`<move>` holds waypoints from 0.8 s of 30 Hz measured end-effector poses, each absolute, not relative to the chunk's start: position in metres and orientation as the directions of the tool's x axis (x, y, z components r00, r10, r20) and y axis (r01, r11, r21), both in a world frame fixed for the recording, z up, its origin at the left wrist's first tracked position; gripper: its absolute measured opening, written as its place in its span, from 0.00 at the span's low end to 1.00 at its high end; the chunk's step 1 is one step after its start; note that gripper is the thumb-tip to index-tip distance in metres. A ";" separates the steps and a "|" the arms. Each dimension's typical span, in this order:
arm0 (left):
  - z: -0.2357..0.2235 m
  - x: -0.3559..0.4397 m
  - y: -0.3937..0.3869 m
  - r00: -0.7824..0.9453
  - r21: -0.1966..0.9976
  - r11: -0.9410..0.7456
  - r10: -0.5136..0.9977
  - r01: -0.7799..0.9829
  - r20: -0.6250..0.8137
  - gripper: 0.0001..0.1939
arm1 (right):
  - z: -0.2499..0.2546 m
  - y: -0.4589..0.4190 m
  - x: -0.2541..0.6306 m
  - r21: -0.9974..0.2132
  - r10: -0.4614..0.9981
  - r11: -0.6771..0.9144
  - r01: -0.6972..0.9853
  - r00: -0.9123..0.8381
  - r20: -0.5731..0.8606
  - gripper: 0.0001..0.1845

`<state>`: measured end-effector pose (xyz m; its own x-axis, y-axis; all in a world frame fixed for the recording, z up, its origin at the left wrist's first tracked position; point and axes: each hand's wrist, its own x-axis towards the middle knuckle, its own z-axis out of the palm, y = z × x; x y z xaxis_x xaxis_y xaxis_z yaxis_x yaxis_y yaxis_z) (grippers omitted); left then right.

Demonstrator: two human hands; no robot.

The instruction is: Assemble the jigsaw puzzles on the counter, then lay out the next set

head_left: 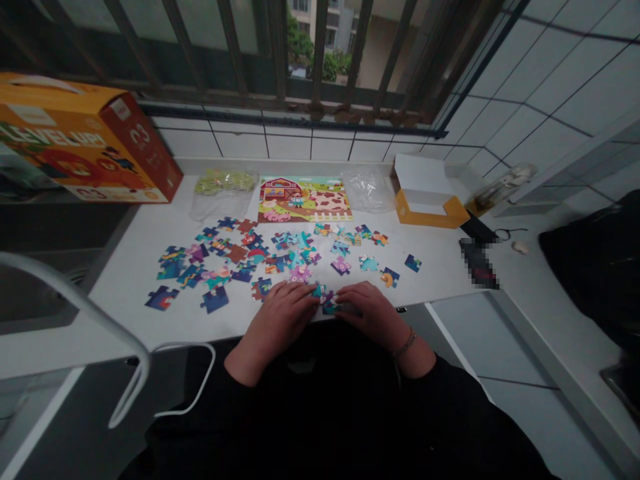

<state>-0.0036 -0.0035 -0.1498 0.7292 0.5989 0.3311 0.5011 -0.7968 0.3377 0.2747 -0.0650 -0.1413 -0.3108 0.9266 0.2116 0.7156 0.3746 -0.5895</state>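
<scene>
Origin = hands, 12 o'clock = straight ahead, away from wearer. Left hand (277, 317) and right hand (369, 315) both narrow, palms down, at the front edge of the white counter (125, 300). Fingertips close in on a small cluster of jigsaw pieces (323, 300) between the hands, teal and purple showing. Cannot tell if pinching or just pressing. Thin bracelet (404, 343) on right wrist. Loose jigsaw pieces (237, 253) lie flat across the counter, 9 through 3, mostly separate, some touching; a purple piece (300, 273) sits just ahead of left hand's fingers. Farm-scene puzzle picture (305, 199) at 12 near the back wall; cannot tell if assembled or printed. Clear plastic bag (367, 190) just beside it at 1. Second bag with green contents (225, 183) just beside it at 11. Orange "LEVEL UP" box (80, 140) at 10, back-left corner of counter. Open white-and-yellow box part (425, 193) at 1 to 2. Blurred dark object (479, 263) at 2, right end of counter; too blurred to identify. Barred window (320, 53) beyond the counter at 12. Curved white tube (85, 307) at 9, hanging over the counter's left end.
</scene>
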 end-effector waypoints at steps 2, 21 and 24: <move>-0.149 -0.006 -0.003 0.728 0.343 -0.798 0.597 0.496 0.336 0.12 | -0.142 -0.065 0.277 -0.589 0.922 0.385 0.710 -0.324 0.212 0.12; -0.152 -0.010 0.006 0.681 0.317 -0.781 0.624 0.537 0.383 0.10 | -0.147 -0.061 0.307 -0.596 0.933 0.361 0.717 -0.289 0.216 0.09; -0.156 -0.003 0.013 0.664 0.304 -0.768 0.640 0.564 0.387 0.09 | -0.140 -0.052 0.317 -0.554 0.938 0.345 0.758 -0.251 0.240 0.08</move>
<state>-0.0033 0.0127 -0.1563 0.6637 0.6403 0.3866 0.5636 -0.7680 0.3042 0.3173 -0.0523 -0.1402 -0.2510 0.9376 0.2405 0.7580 0.3449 -0.5536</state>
